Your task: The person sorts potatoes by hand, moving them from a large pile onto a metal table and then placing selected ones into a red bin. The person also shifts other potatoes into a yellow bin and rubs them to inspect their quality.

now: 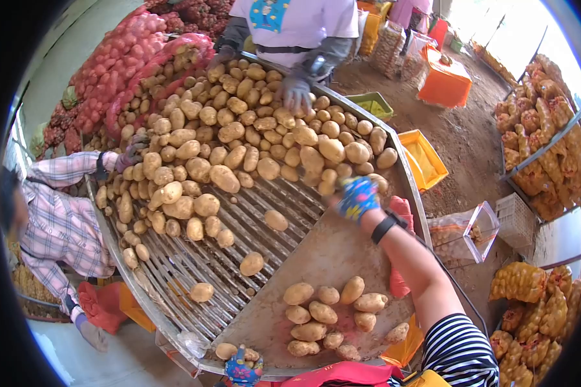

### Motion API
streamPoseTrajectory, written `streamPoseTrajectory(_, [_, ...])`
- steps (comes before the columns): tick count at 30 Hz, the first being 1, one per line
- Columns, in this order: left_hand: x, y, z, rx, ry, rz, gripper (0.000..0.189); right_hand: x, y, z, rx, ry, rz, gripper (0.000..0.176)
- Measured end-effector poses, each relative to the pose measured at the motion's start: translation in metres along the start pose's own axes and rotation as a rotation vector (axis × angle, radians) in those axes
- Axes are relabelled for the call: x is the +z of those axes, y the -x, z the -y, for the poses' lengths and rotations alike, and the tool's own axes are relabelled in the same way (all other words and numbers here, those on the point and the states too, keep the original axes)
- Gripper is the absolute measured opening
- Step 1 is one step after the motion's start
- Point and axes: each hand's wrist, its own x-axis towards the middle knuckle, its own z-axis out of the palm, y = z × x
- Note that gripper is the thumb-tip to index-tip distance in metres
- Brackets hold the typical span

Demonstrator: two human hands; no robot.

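Observation:
My right hand (358, 198), in a blue flowered glove, reaches to the right edge of a big heap of potatoes (226, 177). Its fingers are smeared by motion, right at a blurred potato (328, 186); I cannot tell whether they grip it. My left hand (244, 369), in a matching glove, is low at the near edge of the sorting table (274, 309), fingers apart beside small potatoes (226, 351). Between my hands, a group of loose potatoes (323, 313) lies on the flat metal plate. Single potatoes (276, 220) are scattered over the slatted grate (232, 258).
Across the table, a co-worker's gloved hand (295, 95) rests on the heap; another co-worker's hand (132, 151) touches its left side. Red net sacks (113, 77) are piled behind. Yellow crate (423, 159), white basket (515, 219) and filled sacks (539, 309) stand right.

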Motion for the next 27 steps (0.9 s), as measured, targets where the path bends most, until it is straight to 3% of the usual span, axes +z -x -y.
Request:
streamPoseTrajectory(1, [-0.001, -0.001, 0.000, 0.052, -0.015, 0.004, 0.028, 0.016, 0.021, 0.013, -0.137, 0.004, -0.214, 0.036])
streamPoseTrajectory(2, [0.000, -0.001, 0.002, 0.104, -0.034, 0.001, 0.026, 0.040, 0.038, 0.019, -0.231, 0.083, -0.063, 0.032])
streamPoseTrajectory(3, [0.005, -0.001, 0.004, 0.152, -0.054, -0.008, 0.025, 0.035, 0.062, 0.024, -0.440, -0.016, -0.292, 0.031])
streamPoseTrajectory(5, [0.013, -0.003, 0.009, 0.090, 0.080, 0.066, 0.022, 0.029, 0.071, 0.021, -0.509, -0.356, -0.120, 0.033])
streamPoseTrajectory(7, [0.005, -0.013, 0.008, 0.119, 0.112, 0.075, 0.022, 0.005, 0.031, -0.012, -0.406, -0.283, -0.337, 0.033])
streamPoseTrajectory(8, [0.025, 0.009, 0.011, -0.091, 0.255, 0.153, 0.022, -0.015, 0.005, -0.031, -0.339, -0.274, -0.568, 0.032])
streamPoseTrajectory(9, [0.020, 0.005, 0.008, -0.064, 0.214, 0.148, 0.021, -0.006, -0.035, -0.062, -0.187, -0.268, -0.482, 0.031])
streamPoseTrajectory(10, [0.011, -0.002, 0.003, -0.039, 0.173, 0.138, 0.021, 0.003, -0.075, -0.085, 0.081, -0.048, -0.489, 0.036])
streamPoseTrajectory(11, [0.008, -0.007, 0.002, -0.017, 0.129, 0.125, 0.021, -0.027, -0.092, -0.100, 0.073, -0.425, -0.451, 0.053])
streamPoseTrajectory(13, [0.015, 0.000, 0.009, -0.005, 0.141, 0.180, 0.020, -0.026, -0.135, -0.127, 0.296, -0.382, -0.115, 0.072])
streamPoseTrajectory(15, [0.006, -0.008, 0.009, 0.020, 0.099, 0.169, 0.019, -0.017, -0.151, -0.116, 0.423, -0.283, -0.081, 0.080])
streamPoseTrajectory(17, [-0.004, -0.014, 0.002, 0.063, 0.016, 0.086, 0.017, 0.017, -0.155, -0.112, 0.507, -0.233, -0.222, 0.081])
streamPoseTrajectory(19, [0.001, -0.011, 0.005, 0.104, -0.015, 0.123, 0.018, 0.021, -0.135, -0.096, 0.504, -0.242, -0.453, 0.059])
streamPoseTrajectory(21, [0.009, -0.005, 0.012, 0.134, 0.016, 0.182, 0.023, 0.024, -0.124, -0.106, 0.378, -0.484, -0.435, 0.050])
streamPoseTrajectory(23, [0.019, 0.009, 0.020, 0.142, 0.090, 0.257, 0.030, 0.045, -0.101, -0.097, -0.040, -0.418, -0.512, 0.040])
streamPoseTrajectory(24, [0.015, 0.004, 0.017, 0.111, 0.095, 0.215, 0.031, 0.042, -0.076, -0.077, -0.025, -0.341, -0.561, 0.042])
streamPoseTrajectory(25, [0.006, -0.002, 0.011, 0.081, 0.099, 0.176, 0.032, 0.040, -0.059, -0.064, -0.024, -0.479, -0.579, 0.036])
streamPoseTrajectory(26, [0.002, -0.008, 0.008, 0.051, 0.102, 0.132, 0.032, 0.029, -0.042, -0.056, -0.104, -0.997, -0.132, 0.029])
streamPoseTrajectory(27, [0.001, -0.011, 0.005, -0.001, 0.115, 0.114, 0.031, 0.032, -0.020, -0.042, -0.288, -0.617, -0.318, 0.024])
